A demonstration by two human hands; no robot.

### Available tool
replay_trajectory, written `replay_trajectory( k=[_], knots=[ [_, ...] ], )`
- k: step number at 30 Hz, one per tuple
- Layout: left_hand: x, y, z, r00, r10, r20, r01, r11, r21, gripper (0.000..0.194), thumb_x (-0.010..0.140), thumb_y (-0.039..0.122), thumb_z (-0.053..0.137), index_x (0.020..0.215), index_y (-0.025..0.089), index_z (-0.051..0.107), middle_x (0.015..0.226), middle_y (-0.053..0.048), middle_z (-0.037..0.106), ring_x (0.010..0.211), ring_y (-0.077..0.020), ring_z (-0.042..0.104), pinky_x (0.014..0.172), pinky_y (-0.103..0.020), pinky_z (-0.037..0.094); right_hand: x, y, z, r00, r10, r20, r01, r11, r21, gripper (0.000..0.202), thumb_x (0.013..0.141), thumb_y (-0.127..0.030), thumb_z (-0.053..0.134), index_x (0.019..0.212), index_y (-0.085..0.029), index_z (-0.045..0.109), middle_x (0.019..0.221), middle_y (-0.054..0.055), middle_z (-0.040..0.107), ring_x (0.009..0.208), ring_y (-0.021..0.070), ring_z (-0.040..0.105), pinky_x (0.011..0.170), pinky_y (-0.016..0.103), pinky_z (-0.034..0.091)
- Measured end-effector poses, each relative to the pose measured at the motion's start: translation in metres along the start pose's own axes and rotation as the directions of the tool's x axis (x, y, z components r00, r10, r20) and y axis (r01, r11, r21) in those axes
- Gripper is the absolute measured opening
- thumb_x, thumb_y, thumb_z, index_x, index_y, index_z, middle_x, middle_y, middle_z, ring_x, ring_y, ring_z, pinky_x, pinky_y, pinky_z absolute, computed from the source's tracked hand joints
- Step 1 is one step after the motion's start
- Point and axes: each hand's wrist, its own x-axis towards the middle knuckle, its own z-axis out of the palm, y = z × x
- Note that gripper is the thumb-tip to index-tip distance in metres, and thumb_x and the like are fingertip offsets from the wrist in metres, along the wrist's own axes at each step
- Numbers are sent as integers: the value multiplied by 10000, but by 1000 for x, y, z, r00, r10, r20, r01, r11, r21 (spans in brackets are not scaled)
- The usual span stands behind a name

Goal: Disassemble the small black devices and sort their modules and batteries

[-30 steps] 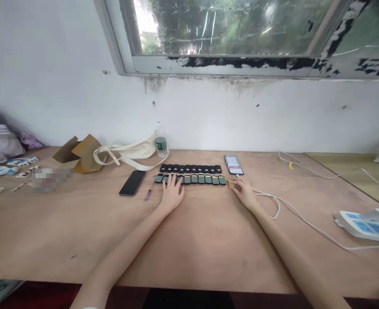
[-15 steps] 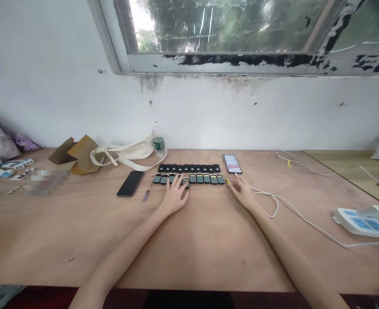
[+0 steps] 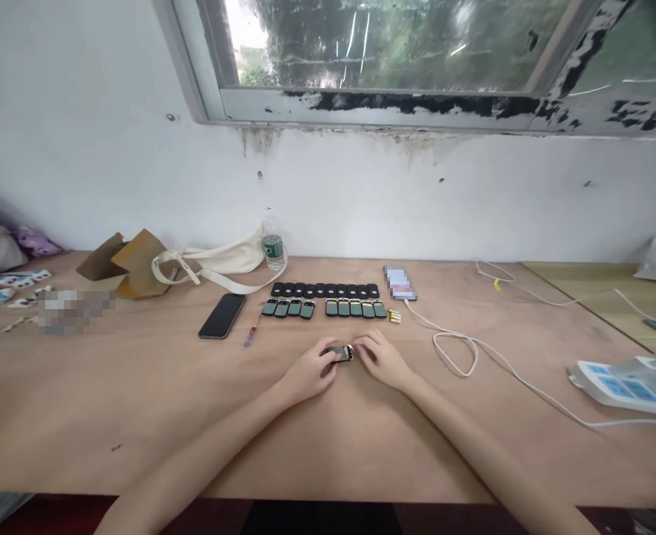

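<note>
Legible text — none that I can make out from here. The bottle [image 3: 273, 250] at the back of the counter [image 3: 328, 431] carries a green label, but its print is too small to read. The white packet [image 3: 628, 383] at the right edge shows blue panels — no lettering resolves. The screen of the phone [image 3: 400, 283] on the cable is pixelated, the dark phone [image 3: 222, 315] shows a blank face, and a patch at the left is blurred out.

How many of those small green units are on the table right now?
10: four left of the gap, five right of it, and one between the left hand and right hand.
</note>
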Motion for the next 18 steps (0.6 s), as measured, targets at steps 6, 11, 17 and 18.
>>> replay_trajectory(
  k=[6,11,17,18],
  knots=[
    [0,-4,3,999,-12,-31,12,1000,13,190,885,182,485,998,203,635,1106,-100,599,1046,-202,566,898,-349,497,9,-12,17,997,66,50,-68,997,38,239,926,-153,338,858,-215,559,855,71,580,844,221,501,751,368,442],
    [0,-4,3,1000,5,-25,-4,1000,23,177,884,181,488,967,189,644,1096,-110,596,1031,-204,559,884,-343,497,13,-4,20,992,120,35,-123,987,106,262,939,-182,310,787,-214,521,799,55,563,808,208,488,765,366,423],
    [2,-4,2,999,33,-21,-31,998,59,194,890,184,465,956,185,648,1059,-112,609,989,-204,570,850,-350,510,13,-8,12,985,170,-21,-159,955,248,265,945,-269,328,742,-219,490,773,39,561,789,193,517,781,368,433],
    [2,-4,1,999,35,-24,-33,998,60,197,891,186,463,962,183,647,1060,-113,609,991,-204,569,849,-351,511,11,-9,13,985,173,-26,-159,950,269,241,938,-288,354,757,-219,497,799,41,570,797,190,527,782,364,443]
  ],
)
